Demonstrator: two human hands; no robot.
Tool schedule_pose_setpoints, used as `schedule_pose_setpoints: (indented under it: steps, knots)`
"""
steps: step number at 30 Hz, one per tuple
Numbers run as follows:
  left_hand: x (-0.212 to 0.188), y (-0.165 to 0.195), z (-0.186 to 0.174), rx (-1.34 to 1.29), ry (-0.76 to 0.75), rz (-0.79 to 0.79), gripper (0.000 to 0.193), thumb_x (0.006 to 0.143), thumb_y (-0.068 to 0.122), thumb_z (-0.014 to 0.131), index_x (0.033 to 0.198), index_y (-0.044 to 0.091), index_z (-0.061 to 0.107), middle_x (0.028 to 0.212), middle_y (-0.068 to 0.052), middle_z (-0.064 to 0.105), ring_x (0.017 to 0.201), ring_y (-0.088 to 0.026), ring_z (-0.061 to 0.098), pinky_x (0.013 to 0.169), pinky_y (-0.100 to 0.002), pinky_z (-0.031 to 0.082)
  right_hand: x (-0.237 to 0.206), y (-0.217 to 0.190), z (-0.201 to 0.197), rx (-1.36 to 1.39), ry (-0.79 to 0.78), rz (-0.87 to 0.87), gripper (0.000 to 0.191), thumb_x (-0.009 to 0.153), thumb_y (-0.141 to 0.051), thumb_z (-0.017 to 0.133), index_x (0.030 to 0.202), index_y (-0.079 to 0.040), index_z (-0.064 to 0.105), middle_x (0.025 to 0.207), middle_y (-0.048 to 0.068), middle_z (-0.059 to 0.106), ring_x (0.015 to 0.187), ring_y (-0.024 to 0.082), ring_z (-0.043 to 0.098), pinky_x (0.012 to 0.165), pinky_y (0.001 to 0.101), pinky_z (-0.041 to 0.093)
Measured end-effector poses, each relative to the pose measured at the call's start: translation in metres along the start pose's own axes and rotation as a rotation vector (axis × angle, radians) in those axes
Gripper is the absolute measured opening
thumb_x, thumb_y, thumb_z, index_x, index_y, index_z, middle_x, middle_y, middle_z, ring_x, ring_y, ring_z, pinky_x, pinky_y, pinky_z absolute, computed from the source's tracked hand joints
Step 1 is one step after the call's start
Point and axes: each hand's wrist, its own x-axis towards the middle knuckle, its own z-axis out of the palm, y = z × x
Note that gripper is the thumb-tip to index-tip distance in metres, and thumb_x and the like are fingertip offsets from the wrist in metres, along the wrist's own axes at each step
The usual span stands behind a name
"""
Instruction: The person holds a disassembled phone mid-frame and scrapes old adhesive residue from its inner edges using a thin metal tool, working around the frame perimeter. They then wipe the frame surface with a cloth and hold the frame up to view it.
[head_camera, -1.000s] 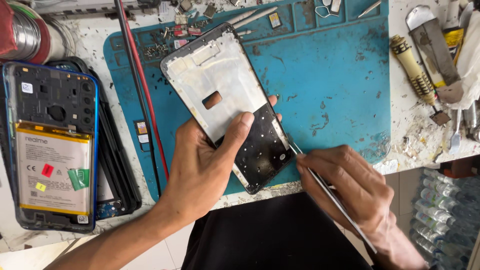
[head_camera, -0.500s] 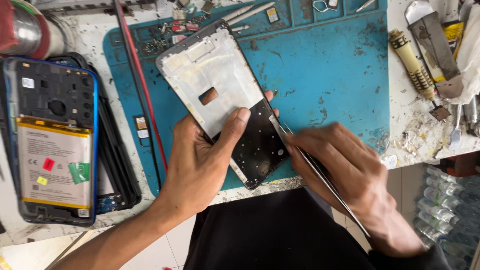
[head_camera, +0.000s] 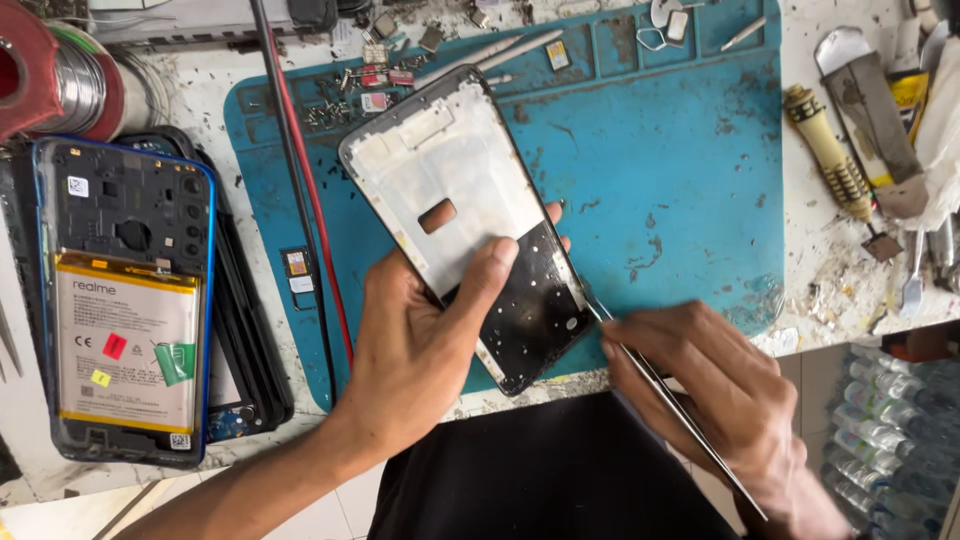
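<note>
The thin metal prying tool has slid in against the lower right edge of the phone frame since a second ago, and the right hand has closed in on it. The left hand clamps the frame from below, thumb pressed across its inner face, fingertips just showing past the far edge — the rest of those fingers are hidden behind it. The right hand pinches the tool, whose tip meets the frame's edge; the contact point itself is too fine to make out. The frame is tilted over the blue work mat, its upper half white, its lower half black. Left of the frame lies one opened phone with its battery exposed, stacked on dark parts partly covered by it. Red and black cables run between phone and frame. Above the frame lie scattered small screws and chips, uncountable. Right of the mat, one yellow-handled tool lies on the bench, others cut off at the edge.
</note>
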Motion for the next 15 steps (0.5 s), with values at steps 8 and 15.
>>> schedule_pose_setpoints:
  steps: [8, 15]
  knots:
    - [-0.003, 0.002, -0.002, -0.093, -0.073, 0.070, 0.032, 0.104, 0.021, 0.059, 0.120, -0.006, 0.066, 0.104, 0.006, 0.078, 0.049, 0.004, 0.034, 0.037, -0.019, 0.027, -0.013, 0.009, 0.007, -0.016, 0.011, -0.048, 0.020, 0.087, 0.003, 0.081, 0.104, 0.002, 0.071, 0.102, 0.011, 0.074, 0.088, 0.020, 0.073, 0.075, 0.0307, 0.062]
    - [-0.003, -0.001, -0.003, 0.015, -0.058, 0.003, 0.034, 0.104, 0.021, 0.059, 0.122, -0.006, 0.068, 0.092, -0.008, 0.078, 0.046, 0.002, 0.034, 0.036, -0.020, 0.025, -0.009, 0.004, 0.004, -0.072, -0.002, -0.070, 0.020, 0.087, 0.005, 0.080, 0.105, 0.003, 0.071, 0.101, 0.012, 0.074, 0.088, 0.022, 0.072, 0.075, 0.0328, 0.061]
